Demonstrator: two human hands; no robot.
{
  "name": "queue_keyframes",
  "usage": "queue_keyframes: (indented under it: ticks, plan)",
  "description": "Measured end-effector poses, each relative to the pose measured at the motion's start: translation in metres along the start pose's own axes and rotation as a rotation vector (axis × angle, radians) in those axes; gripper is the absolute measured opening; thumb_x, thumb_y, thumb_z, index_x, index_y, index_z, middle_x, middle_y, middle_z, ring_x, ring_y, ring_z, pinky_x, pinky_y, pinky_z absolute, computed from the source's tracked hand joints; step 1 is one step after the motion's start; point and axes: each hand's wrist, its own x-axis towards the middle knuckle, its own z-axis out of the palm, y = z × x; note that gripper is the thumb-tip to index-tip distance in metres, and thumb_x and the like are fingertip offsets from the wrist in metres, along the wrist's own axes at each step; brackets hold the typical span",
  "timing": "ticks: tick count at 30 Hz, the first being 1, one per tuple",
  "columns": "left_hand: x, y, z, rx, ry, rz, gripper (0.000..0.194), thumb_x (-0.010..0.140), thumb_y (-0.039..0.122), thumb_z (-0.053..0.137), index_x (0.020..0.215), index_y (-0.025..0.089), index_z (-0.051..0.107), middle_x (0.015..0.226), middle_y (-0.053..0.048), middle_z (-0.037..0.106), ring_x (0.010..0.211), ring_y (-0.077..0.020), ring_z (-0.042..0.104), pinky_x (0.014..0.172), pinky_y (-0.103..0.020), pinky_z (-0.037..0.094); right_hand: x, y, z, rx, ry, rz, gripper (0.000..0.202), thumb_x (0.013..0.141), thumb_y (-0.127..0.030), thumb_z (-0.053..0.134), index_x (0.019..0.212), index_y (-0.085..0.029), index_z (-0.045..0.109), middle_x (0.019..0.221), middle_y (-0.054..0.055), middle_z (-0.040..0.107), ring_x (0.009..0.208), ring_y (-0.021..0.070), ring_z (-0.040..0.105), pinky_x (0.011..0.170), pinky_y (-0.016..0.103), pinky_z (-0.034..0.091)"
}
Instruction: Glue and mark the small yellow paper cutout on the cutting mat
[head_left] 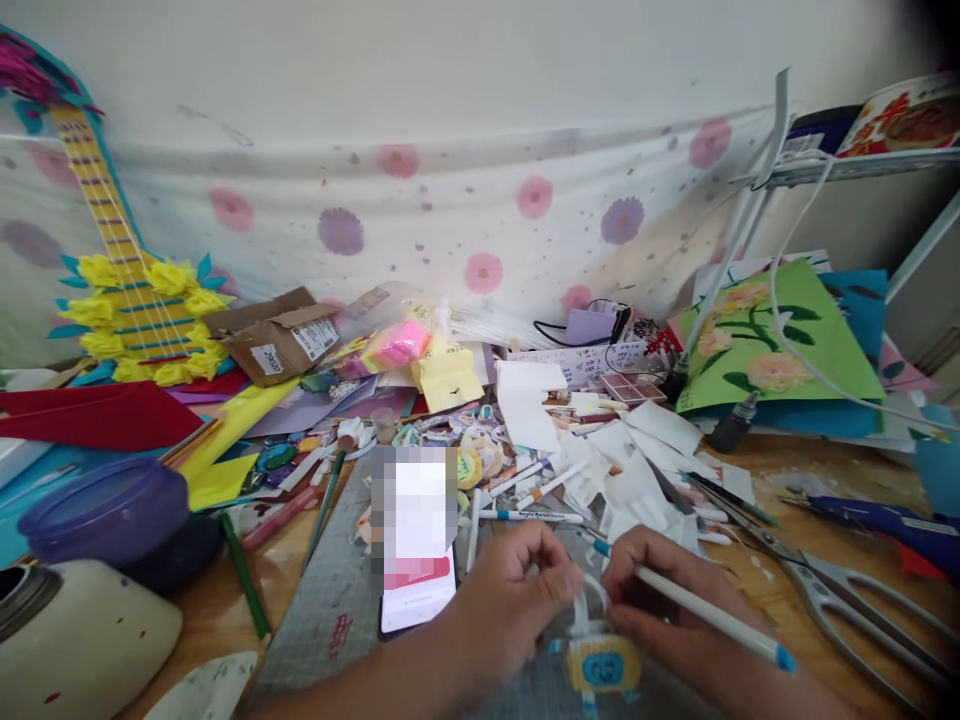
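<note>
My left hand [534, 580] is closed, thumb and fingers pinched at a thin white strip [581, 612] that loops up from a small yellow paper cut-out [606, 665] with a blue patch in its middle. Across from it, my right hand [651, 590] grips a white marker [712, 612] with blue ends, slanting down to the right. Its fingertips are at the other side of the strip's loop; whether they pinch it is blurred. The cut-out hangs low over the grey cutting mat [330, 625]. Left of my hands a phone [417, 612] lies on the mat, its screen partly pixelated.
Scissors [825, 590] and a blue glue gun [885, 525] lie at the right. White paper scraps [637, 490] and several markers [532, 517] crowd beyond my hands. A purple bowl [105, 510] and a white jar [97, 635] stand at the left. A paper guitar [142, 300] leans behind.
</note>
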Motion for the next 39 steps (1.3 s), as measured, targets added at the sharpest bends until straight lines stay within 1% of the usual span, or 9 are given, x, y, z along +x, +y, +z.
queue_keyframes:
  ticks: [4,8,11,17,22,24,29,35,39]
  plan:
    - [-0.003,0.005,-0.003,0.082,0.164,0.196,0.029,0.084,0.044,0.049,0.071,0.019,0.044,0.054,0.008,0.036,0.049,-0.0073,0.032,0.046,-0.020,0.026,0.022,-0.014,-0.029,0.035,0.231,-0.045,0.012,0.069,-0.024,0.066,0.070,-0.022,0.054,0.066,-0.002,0.056,0.061,0.0150,0.053,0.054,0.025,0.043]
    - [-0.005,0.004,0.001,0.346,-0.067,0.193,0.024,0.076,0.037,0.059,0.066,0.017,0.050,0.053,0.006,0.039,0.050,-0.0076,0.036,0.046,-0.020,0.026,0.074,-0.041,-0.045,0.175,0.261,-0.164,0.018,0.070,-0.023,0.069,0.074,-0.023,0.051,0.068,-0.005,0.054,0.061,0.0123,0.051,0.054,0.023,0.041]
    - [-0.001,-0.003,0.004,0.542,-0.202,0.243,0.025,0.071,0.037,0.066,0.062,0.018,0.053,0.049,0.007,0.037,0.047,-0.0074,0.037,0.046,-0.019,0.025,0.122,-0.061,-0.030,0.146,0.192,-0.228,0.018,0.069,-0.019,0.069,0.072,-0.021,0.051,0.063,-0.006,0.052,0.058,0.0110,0.049,0.052,0.023,0.039]
    - [0.011,-0.019,-0.001,0.834,-0.143,0.449,0.029,0.079,0.045,0.056,0.070,0.019,0.064,0.055,0.001,0.054,0.052,-0.0114,0.047,0.046,-0.021,0.027,0.193,-0.076,0.019,0.011,0.076,-0.286,0.008,0.085,-0.021,0.061,0.087,-0.015,0.058,0.075,-0.003,0.058,0.062,0.0105,0.056,0.055,0.024,0.048]
    - [0.020,-0.026,0.002,0.983,-0.176,0.341,0.023,0.078,0.041,0.056,0.073,0.022,0.068,0.053,-0.001,0.059,0.044,-0.0126,0.047,0.038,-0.022,0.023,0.225,-0.066,0.043,-0.084,0.013,-0.287,0.021,0.090,-0.028,0.056,0.106,-0.015,0.057,0.099,0.004,0.062,0.077,0.0152,0.062,0.066,0.032,0.054]
    - [0.022,-0.032,0.003,0.992,-0.216,0.331,0.021,0.078,0.038,0.057,0.071,0.022,0.069,0.051,-0.001,0.059,0.043,-0.0131,0.046,0.037,-0.022,0.024,0.233,-0.059,0.050,-0.128,-0.001,-0.300,0.023,0.090,-0.028,0.056,0.108,-0.015,0.057,0.102,0.005,0.062,0.080,0.0161,0.063,0.068,0.034,0.054]
    - [0.024,-0.043,0.002,0.933,-0.150,0.459,0.027,0.082,0.039,0.050,0.067,0.024,0.068,0.045,0.001,0.055,0.043,-0.0134,0.048,0.041,-0.022,0.030,0.232,-0.050,0.052,-0.281,0.027,-0.389,0.024,0.090,-0.029,0.056,0.109,-0.015,0.057,0.106,0.005,0.061,0.086,0.0182,0.062,0.074,0.037,0.053]
    - [0.018,-0.019,0.003,1.075,-0.171,0.441,0.022,0.079,0.036,0.056,0.065,0.022,0.065,0.051,0.001,0.060,0.038,-0.0101,0.043,0.034,-0.021,0.017,0.202,-0.047,0.028,-0.433,-0.040,-0.536,0.021,0.090,-0.029,0.055,0.106,-0.016,0.058,0.104,0.005,0.062,0.088,0.0184,0.061,0.078,0.039,0.051]
    - [0.014,-0.009,0.005,1.168,-0.171,0.432,0.026,0.080,0.038,0.054,0.064,0.021,0.065,0.052,-0.001,0.064,0.037,-0.0104,0.044,0.034,-0.022,0.015,0.188,-0.035,0.029,-0.480,-0.116,-0.555,0.021,0.089,-0.029,0.057,0.105,-0.015,0.058,0.102,0.005,0.063,0.088,0.0187,0.062,0.078,0.039,0.051]
